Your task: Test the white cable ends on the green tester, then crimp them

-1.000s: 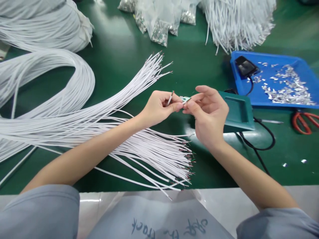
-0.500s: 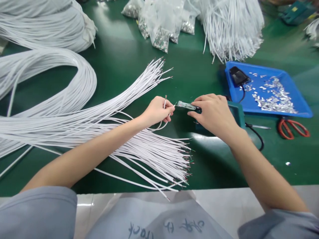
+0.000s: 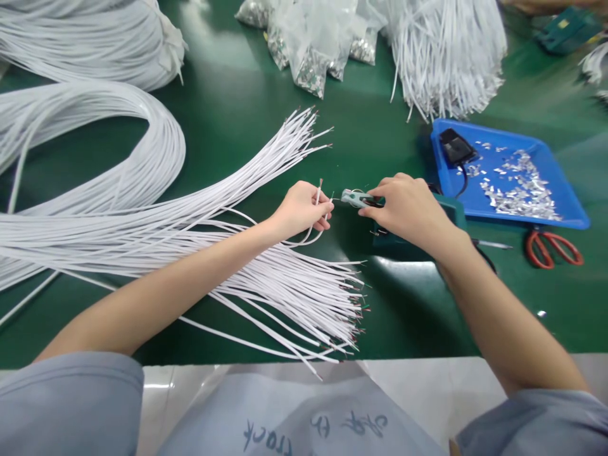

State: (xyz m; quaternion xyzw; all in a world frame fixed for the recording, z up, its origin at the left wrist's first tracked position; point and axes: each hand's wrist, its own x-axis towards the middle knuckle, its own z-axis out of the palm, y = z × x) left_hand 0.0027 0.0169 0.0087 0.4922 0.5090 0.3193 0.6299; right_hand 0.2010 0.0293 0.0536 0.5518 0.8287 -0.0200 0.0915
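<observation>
At the centre of the green mat [image 3: 228, 114], the single white wire [image 3: 318, 192] is pinched in the left hand [image 3: 300, 210]. The fingers are curled tight around it, the stripped tip pokes up past the thumb, and the tail loops down under the fist. Facing it is the small metal terminal [image 3: 355, 198], gripped between the thumb and forefinger of the right hand [image 3: 409, 210]. The other fingers are folded in and the terminal's nose points left at the wire's end. The two are just beside each other, and whether they actually touch is too fine to call. The right hand sits over a dark green box [image 3: 455, 212] on the mat. Below the hands, a fanned bundle of cut wires [image 3: 294, 294] lies with its bared ends towards the near edge. A second sheaf [image 3: 266, 158] sweeps up to the left hand's far side. Both run back into the big white coil [image 3: 95, 133] on the left. Out to the right is a blue tray [image 3: 567, 209], scattered with shiny metal pieces [image 3: 517, 187] and holding a black device [image 3: 455, 147] in its far corner. Red-handled scissors [image 3: 553, 247] lie on the mat just in front of it. At the back are clear bags of metal parts [image 3: 313, 54], with a heap of short white wires [image 3: 446, 54] beside them.
</observation>
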